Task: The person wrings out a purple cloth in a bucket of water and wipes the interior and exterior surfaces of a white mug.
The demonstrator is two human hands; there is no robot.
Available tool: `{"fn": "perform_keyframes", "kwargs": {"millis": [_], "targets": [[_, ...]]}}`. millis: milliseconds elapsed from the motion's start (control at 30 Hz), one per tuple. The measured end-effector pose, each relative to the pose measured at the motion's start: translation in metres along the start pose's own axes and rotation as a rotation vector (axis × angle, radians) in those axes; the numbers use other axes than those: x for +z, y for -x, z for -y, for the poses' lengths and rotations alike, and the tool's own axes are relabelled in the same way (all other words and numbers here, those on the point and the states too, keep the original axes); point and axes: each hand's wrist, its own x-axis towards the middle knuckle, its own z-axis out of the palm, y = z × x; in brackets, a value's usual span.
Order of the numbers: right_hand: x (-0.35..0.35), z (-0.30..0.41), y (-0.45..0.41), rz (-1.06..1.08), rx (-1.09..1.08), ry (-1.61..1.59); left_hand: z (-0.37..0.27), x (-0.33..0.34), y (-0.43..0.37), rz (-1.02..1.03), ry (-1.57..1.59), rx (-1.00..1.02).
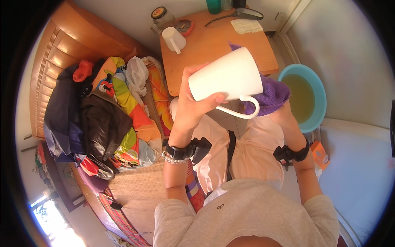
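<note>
A tall white mug point(226, 74) is tilted on its side in front of me, its handle hanging toward my lap. Around one end of the mug my left hand point(193, 98) is closed, with the thumb along its side. My right hand point(282, 112) has a purple cloth point(271, 94) in it, mostly covering the fingers. The cloth sits against the mug's other end, and a corner of it pokes out above. Whether any of it is inside the mug is hidden.
A wooden table point(213, 40) ahead bears another white mug point(173, 39), a lidded glass jar point(162, 18), a red ashtray point(184, 27) and a mirror point(249, 14). At right stands a blue bucket point(321, 102) of murky water. Piled clothes point(105, 120) lie on the bed at left.
</note>
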Motion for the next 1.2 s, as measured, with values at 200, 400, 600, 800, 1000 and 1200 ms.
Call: {"fn": "perform_keyframes", "kwargs": {"millis": [200, 400, 600, 800, 1000, 1200], "targets": [[0.0, 0.016, -0.008, -0.068, 0.038, -0.258, 0.0, -0.004, 0.001, -0.019, -0.145, 0.003], [-0.003, 0.017, -0.011, 0.111, 0.41, -0.366, -0.001, 0.008, 0.005, -0.068, -0.564, 0.177], [0.01, 0.029, -0.034, -0.315, 0.64, -0.66, 0.006, 0.027, 0.008, -0.193, -0.857, 0.347], [0.021, 0.023, -0.034, -0.428, 0.687, -1.034, 0.006, 0.024, 0.006, -0.196, -0.599, 0.239], [0.007, -0.01, -0.021, -0.043, 0.41, -0.876, -0.006, 0.012, -0.002, -0.15, -0.286, 0.049], [0.013, -0.002, -0.042, 0.037, 0.279, -0.431, 0.011, 0.015, 0.003, -0.125, -0.899, 0.371]]}}
